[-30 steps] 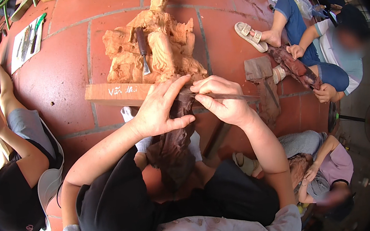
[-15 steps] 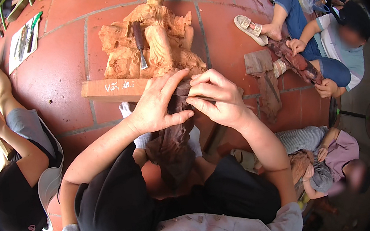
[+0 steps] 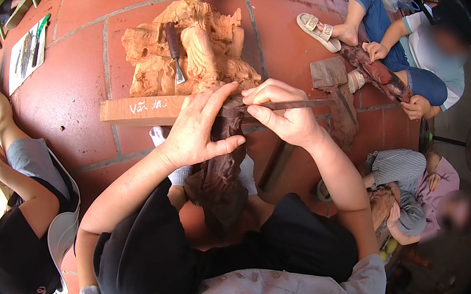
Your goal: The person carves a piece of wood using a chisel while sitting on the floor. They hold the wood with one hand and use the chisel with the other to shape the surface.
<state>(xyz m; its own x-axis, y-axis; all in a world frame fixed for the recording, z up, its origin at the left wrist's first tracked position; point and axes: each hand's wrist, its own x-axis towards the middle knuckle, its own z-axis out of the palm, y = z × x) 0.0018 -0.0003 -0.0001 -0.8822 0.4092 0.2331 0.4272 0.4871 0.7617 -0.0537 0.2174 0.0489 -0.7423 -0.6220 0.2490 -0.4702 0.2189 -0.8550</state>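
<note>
A dark brown wood carving [image 3: 224,172] stands tilted between my knees, its upper end near the pale statue's base. My left hand [image 3: 194,125] is wrapped round that upper end, fingers over the far side and thumb on the near side. In my right hand [image 3: 290,111] a thin dark file-like tool [image 3: 315,102] is pinched between thumb and fingers. It lies nearly level, its left tip against the carving and its other end sticking out to the right. Just beyond my hands is a pale wood statue [image 3: 197,52], with a dark-handled chisel [image 3: 175,51] resting on it.
Red tiles [image 3: 76,119] cover the floor. A sheet with several tools [image 3: 30,52] lies at far left. Another dark wood piece [image 3: 338,99] lies to the right. People sit close by on both sides; the one at right holds a dark carving [image 3: 376,74].
The tool in my right hand has swung and now points out to the right, showing much more of its length. My right hand has shifted slightly right; my left hand keeps its hold.
</note>
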